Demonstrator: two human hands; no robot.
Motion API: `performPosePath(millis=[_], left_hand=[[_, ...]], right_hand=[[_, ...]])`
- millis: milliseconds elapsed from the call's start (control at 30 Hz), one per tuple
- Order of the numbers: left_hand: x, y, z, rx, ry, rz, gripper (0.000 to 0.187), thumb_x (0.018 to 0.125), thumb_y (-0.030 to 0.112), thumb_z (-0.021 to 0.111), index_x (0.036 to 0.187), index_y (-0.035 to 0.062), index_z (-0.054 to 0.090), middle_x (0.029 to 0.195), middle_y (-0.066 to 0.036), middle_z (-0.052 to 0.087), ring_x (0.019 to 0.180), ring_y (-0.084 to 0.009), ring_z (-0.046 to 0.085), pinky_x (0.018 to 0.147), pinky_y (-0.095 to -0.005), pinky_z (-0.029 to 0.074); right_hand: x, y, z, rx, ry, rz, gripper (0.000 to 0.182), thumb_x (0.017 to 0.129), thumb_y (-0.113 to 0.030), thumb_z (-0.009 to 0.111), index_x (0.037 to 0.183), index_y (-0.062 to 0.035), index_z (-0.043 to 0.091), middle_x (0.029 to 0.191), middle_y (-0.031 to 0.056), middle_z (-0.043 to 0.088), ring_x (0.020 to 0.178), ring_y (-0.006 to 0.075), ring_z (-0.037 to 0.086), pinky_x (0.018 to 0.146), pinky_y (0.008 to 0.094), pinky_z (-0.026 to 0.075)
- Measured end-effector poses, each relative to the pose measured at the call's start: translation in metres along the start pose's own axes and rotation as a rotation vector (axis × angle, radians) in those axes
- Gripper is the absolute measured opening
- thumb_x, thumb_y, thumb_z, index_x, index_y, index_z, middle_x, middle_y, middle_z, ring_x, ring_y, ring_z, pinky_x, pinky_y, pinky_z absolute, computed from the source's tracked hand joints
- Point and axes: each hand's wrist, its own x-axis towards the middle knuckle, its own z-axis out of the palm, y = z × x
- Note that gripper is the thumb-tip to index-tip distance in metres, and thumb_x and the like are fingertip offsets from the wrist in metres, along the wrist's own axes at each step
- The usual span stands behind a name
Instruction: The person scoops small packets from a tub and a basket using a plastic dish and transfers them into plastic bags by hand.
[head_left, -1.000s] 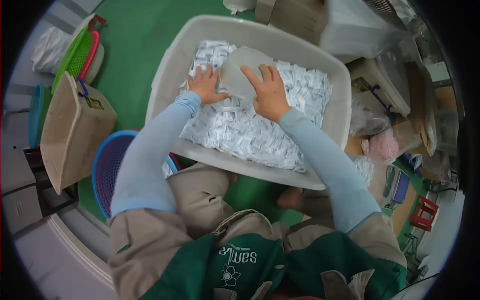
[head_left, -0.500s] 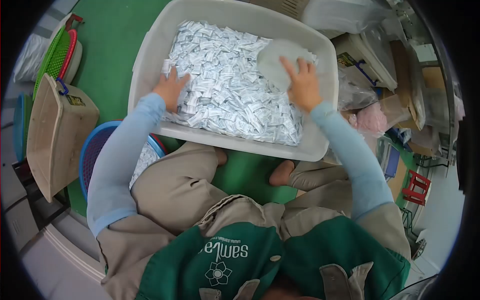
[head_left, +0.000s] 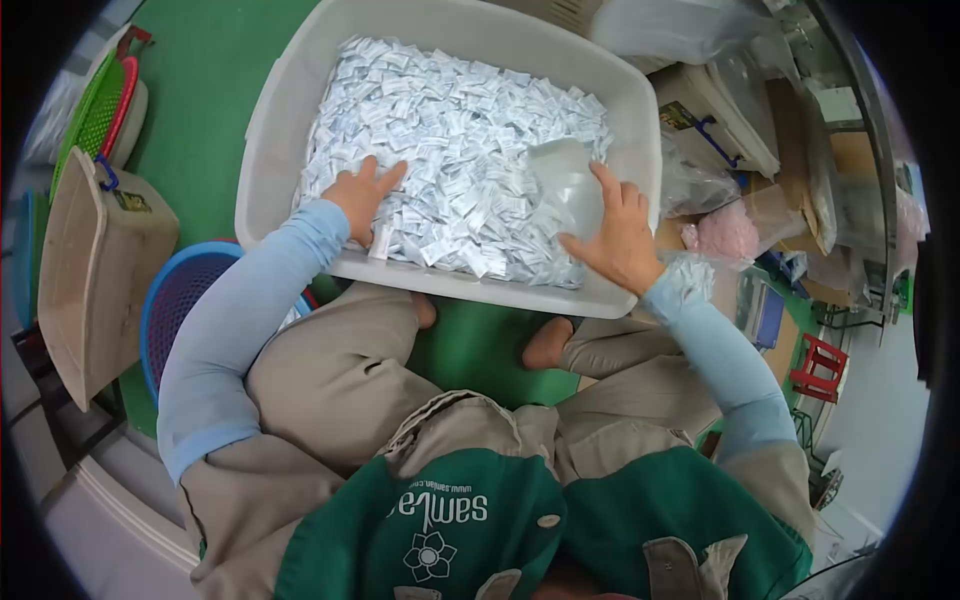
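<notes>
Small white-and-blue printed packets (head_left: 440, 150) fill much of a large grey plastic tub (head_left: 275, 170) in front of me. My left hand (head_left: 366, 196) rests on the packets at the tub's near left, fingers spread. On the right side a translucent plastic dish or scoop (head_left: 566, 182) lies tilted among the packets. My right hand (head_left: 622, 238) is at its right edge, thumb and index finger wide apart and fingertips right at the rim. Some packets (head_left: 690, 275) show beside the right wrist.
A blue basket (head_left: 185, 300) stands by my left leg, with a beige bin (head_left: 105, 270) beyond it. Green and red baskets (head_left: 95, 115) lean at the far left. Plastic bags and boxes (head_left: 735, 140) crowd the right side; a red stool (head_left: 822, 365) stands farther off.
My right hand and the translucent dish have come nearer to me, and the dish now lies tilted differently. My left hand has shifted right over the packets. The view has shifted slightly.
</notes>
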Motion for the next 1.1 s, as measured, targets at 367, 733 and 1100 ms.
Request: performPosePath(millis=[367, 733, 1100], left_hand=[[0.026, 0.038, 0.02, -0.176, 0.068, -0.074, 0.12, 0.053, 0.02, 0.081, 0.144, 0.0189, 0.004, 0.127, -0.031, 0.028, 0.093, -0.0502, 0.052, 0.081, -0.0488, 0.047], [0.061, 0.033, 0.033, -0.673, 0.256, 0.028, 0.117, 0.058, 0.026, 0.077, 0.143, 0.0159, -0.002, 0.133, -0.032, 0.021, 0.121, -0.0502, 0.031, 0.102, -0.0474, 0.034], [0.046, 0.122, -0.111, -0.837, -0.165, 0.184, 0.093, 0.071, 0.044, 0.072, 0.142, 0.0081, 0.023, 0.14, -0.024, 0.029, 0.119, -0.0318, 0.044, 0.083, -0.0388, 0.05]], right_hand=[[0.014, -0.058, 0.02, 0.589, -0.01, 0.227, 0.098, 0.063, -0.04, 0.071, 0.137, -0.003, 0.019, 0.121, 0.0276, 0.038, 0.107, 0.0363, 0.039, 0.093, 0.0458, 0.031], [0.034, -0.051, 0.023, 1.072, -0.177, 0.482, 0.095, 0.064, -0.027, 0.069, 0.141, -0.0135, 0.015, 0.125, 0.019, 0.038, 0.109, 0.0319, 0.043, 0.078, 0.044, 0.044], [0.018, 0.003, 0.043, 2.11, -0.327, 0.854, 0.068, 0.068, 0.001, 0.041, 0.134, -0.005, 0.025, 0.121, 0.0215, 0.041, 0.103, 0.046, 0.05, 0.077, 0.0696, 0.044]])
